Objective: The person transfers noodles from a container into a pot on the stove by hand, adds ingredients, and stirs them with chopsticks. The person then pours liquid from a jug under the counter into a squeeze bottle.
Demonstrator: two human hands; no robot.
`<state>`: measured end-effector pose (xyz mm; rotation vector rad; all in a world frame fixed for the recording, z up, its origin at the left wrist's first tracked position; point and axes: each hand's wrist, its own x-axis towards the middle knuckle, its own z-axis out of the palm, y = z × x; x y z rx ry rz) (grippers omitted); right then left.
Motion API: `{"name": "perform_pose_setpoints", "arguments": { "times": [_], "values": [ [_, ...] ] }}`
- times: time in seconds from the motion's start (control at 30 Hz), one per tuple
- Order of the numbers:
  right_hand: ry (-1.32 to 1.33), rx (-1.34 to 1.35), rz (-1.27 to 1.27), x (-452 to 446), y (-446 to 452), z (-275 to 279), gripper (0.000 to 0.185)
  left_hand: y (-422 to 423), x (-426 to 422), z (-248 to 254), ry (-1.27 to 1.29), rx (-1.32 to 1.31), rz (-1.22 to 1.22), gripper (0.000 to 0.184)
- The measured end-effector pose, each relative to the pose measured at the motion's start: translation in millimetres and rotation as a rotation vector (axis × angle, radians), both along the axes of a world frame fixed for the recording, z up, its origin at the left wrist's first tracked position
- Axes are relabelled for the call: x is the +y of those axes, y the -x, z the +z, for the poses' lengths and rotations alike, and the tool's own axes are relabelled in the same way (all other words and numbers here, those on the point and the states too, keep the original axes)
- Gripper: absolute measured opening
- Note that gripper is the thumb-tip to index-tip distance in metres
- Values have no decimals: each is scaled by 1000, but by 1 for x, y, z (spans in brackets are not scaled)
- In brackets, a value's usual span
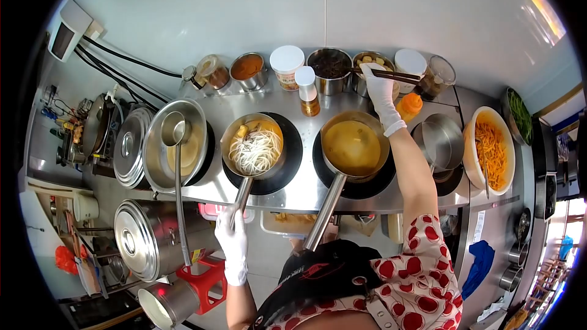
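Observation:
My left hand (pixel 232 238), in a white glove, is closed round the handle of the noodle pan (pixel 243 194). White noodles (pixel 255 150) lie in broth in that pan, with a yellowish piece at their upper left. My right hand (pixel 380 88), also gloved, holds dark chopsticks (pixel 397 76) over the back row of containers, beside a metal pot of pale yellowish pieces (pixel 372 60). The chopsticks' left tips are near the pot of dark food (pixel 330 64). A second pan (pixel 351 146) with yellow-brown broth sits between my arms.
A large bowl (pixel 199 113) with a long ladle (pixel 178 177) stands left. An empty pot (pixel 441 140) and a bowl of orange shreds (pixel 490 153) are right. Jars, a shaker (pixel 307 85) and an orange bottle (pixel 409 106) line the back. A red stool (pixel 208 284) stands below.

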<state>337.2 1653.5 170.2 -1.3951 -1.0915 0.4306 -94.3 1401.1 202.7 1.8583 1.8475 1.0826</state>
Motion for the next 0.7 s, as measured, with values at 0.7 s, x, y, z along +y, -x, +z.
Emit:
{"name": "perform_pose_setpoints", "arguments": {
  "times": [0.7],
  "values": [
    [-262,-16,6,-90,-11,79,8,-229,263,-68,58,-134,7,60]
  ]
}}
